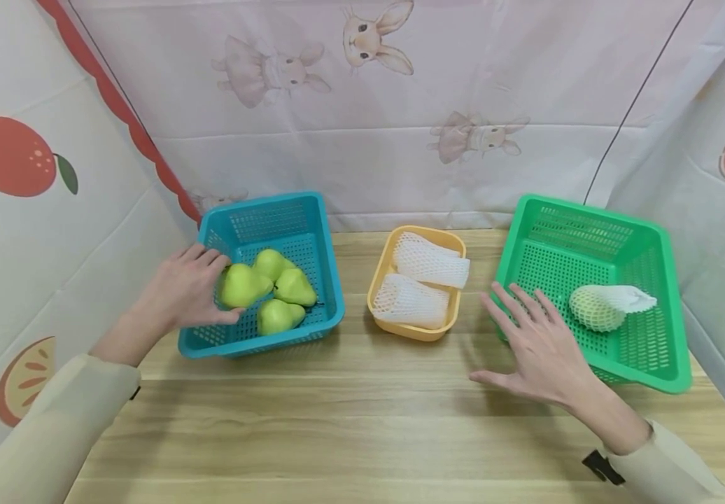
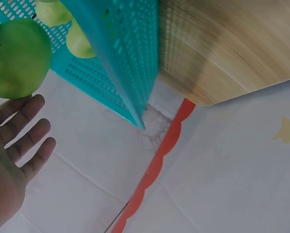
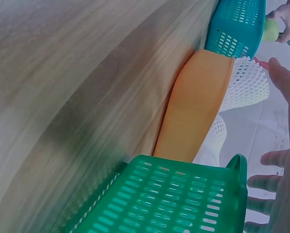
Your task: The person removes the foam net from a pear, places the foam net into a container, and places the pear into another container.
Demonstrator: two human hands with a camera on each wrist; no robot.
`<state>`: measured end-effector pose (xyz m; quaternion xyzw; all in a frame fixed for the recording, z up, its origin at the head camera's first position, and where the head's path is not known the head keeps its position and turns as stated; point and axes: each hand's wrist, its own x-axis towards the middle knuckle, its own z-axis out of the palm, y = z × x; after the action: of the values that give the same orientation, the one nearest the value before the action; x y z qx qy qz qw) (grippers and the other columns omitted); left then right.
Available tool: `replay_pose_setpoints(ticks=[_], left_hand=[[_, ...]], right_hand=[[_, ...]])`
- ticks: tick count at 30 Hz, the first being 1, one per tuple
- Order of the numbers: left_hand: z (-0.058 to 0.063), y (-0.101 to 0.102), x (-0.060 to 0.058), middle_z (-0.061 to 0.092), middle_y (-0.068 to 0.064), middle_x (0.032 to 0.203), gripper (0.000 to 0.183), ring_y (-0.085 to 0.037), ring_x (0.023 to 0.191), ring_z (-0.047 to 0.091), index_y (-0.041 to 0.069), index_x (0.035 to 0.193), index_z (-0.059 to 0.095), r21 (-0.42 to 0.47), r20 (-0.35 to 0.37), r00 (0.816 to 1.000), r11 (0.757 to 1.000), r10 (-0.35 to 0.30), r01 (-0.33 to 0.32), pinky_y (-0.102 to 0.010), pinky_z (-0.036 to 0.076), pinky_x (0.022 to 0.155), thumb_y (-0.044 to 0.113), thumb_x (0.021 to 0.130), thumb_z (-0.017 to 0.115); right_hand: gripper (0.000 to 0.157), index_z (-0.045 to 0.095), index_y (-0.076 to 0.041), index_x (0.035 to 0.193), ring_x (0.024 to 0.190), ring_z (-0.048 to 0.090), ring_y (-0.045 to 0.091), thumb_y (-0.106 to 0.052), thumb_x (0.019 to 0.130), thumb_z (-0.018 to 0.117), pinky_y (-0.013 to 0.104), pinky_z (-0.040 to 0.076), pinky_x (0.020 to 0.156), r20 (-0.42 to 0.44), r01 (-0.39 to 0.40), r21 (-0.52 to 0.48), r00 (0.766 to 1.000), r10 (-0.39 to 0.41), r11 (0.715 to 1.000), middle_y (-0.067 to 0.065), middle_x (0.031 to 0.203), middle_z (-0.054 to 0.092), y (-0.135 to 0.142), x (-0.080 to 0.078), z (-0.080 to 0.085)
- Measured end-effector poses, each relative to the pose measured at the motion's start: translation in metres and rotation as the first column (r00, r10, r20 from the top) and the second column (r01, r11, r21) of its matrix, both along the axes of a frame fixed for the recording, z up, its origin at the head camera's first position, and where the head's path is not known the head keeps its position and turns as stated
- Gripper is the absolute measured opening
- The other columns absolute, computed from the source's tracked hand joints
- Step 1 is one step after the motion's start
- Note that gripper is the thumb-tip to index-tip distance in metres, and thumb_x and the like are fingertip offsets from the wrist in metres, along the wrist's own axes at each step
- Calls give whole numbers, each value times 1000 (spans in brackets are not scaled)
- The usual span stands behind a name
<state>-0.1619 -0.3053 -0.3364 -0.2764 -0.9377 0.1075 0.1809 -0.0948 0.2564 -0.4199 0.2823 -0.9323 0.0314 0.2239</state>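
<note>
My left hand (image 1: 189,287) pinches a green pear (image 1: 241,285) between thumb and fingers over the blue basket (image 1: 293,343). In the left wrist view the held pear (image 2: 21,58) is raised past the basket rim, and the other fingers spread loosely. Three more pears, one of them a pear (image 1: 279,316) at the front, lie in that basket. My right hand (image 1: 542,350) hovers with fingers spread, holding nothing, by the near left edge of the green basket (image 1: 639,381). Inside the green basket lies a pear in a white foam net (image 1: 598,308).
Between the two baskets stands a small orange tray (image 1: 422,334) with white foam net sleeves (image 1: 413,301) in it. Behind the wooden table (image 1: 337,427) hangs a printed cloth backdrop (image 1: 388,175); cloth walls rise at both sides.
</note>
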Motion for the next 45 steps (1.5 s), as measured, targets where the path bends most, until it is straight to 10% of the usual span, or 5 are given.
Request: replay_pose_setpoints(ticks=[20, 45], left_hand=[[-15, -4, -24, 71, -27, 121, 93, -44, 114, 61, -7, 122, 66, -177, 149, 982, 980, 118, -91, -63, 53, 105, 73, 75, 77], [-41, -5, -32, 72, -24, 117, 93, -41, 112, 63, -2, 120, 68, -232, 183, 967, 963, 179, -134, -56, 56, 91, 78, 73, 76]], right_hand=[[119, 43, -13, 161, 146, 45, 45, -100, 80, 38, 67, 33, 121, -15, -3, -30, 1000, 2, 1000, 20, 160, 50, 4, 3, -3], [119, 47, -10, 158, 146, 45, 44, -100, 80, 41, 67, 33, 120, 2, 4, -11, 1000, -4, 1000, 19, 160, 50, 5, 3, -2]])
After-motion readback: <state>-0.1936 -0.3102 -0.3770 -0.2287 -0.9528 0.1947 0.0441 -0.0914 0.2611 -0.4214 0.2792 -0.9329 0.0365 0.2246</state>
